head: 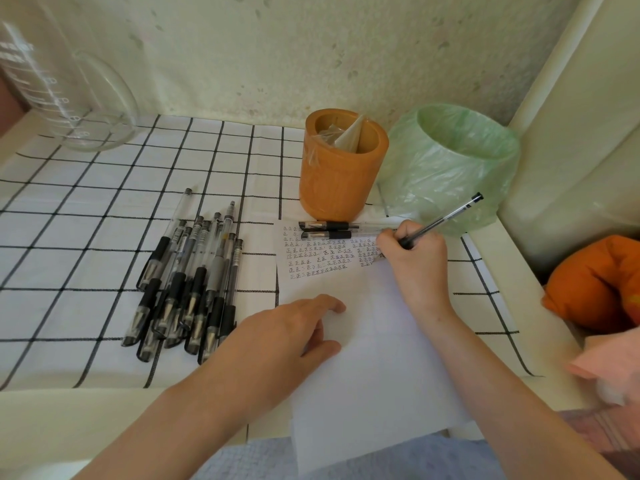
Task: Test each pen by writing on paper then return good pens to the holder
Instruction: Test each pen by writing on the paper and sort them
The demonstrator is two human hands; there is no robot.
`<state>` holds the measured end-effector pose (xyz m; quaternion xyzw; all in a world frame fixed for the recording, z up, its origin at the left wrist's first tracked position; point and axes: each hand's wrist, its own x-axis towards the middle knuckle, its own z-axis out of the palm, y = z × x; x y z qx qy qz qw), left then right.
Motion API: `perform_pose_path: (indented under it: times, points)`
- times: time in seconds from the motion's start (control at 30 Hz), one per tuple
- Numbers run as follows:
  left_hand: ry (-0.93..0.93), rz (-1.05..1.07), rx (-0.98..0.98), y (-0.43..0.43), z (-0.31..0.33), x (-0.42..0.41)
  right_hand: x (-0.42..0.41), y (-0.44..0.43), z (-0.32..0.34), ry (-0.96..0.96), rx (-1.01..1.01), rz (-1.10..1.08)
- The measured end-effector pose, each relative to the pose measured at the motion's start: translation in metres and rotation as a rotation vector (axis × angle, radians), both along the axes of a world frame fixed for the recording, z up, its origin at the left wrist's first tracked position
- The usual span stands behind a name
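At the right edge of the written block on the paper [363,341]: right hand [414,252], fingers closed in a writing grip round one black-gripped pen [440,220]. Tip hidden under the fingers, so contact with the sheet cannot be told. Barrel runs from the hand up and to the right, capped end raised toward the green-lined bin [453,164].

On the lower left part of the sheet: left hand [287,336], palm down, fingers loosely spread, holding nothing, apparently steadying the paper.

Sheet: upper portion filled with rows of small test marks; lower portion blank; near edge hangs over the table front.

Holder [341,168]: orange cylinder, upright, beyond the top edge of the sheet. It lies up and to the left of the right hand, near but not touching. Clear plastic wrapping shows inside; no pens seen in it.

Two pens [332,230]: lying side by side across the top edge of the sheet, long axes left to right, just in front of the holder.

Pen pile [188,282]: a dozen or so, well left of the sheet on the checked cloth [86,237], long axes roughly parallel, running near-left to far-right.

Judgement: the right hand is the nearer to the holder. If this pen writes, the return calls for a short carry up and left, with the barrel turned upright over the opening.
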<state>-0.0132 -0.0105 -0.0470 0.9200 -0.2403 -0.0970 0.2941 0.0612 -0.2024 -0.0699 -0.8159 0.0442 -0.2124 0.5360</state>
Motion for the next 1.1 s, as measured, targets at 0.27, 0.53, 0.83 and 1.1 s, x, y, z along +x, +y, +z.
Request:
perform_pose_path:
  times: [0.27, 0.53, 0.83, 1.1]
  points:
    - [-0.011, 0.003, 0.011, -0.0007, 0.0002, 0.0, 0.0007, -0.0005, -0.0016, -0.006, -0.041, 0.012]
    - [0.0, -0.003, 0.011, -0.0012, 0.0006, 0.0008, -0.0009, -0.0002, 0.0008, 0.015, -0.007, 0.018]
    - [-0.007, 0.001, 0.021, -0.0012, 0.0014, -0.0001, -0.0028, 0.0031, 0.0053, 0.006, -0.029, 0.02]
    - [0.0, -0.002, 0.03, -0.0006, 0.0025, -0.001, -0.0036, 0.0032, 0.0052, 0.004, -0.053, 0.006]
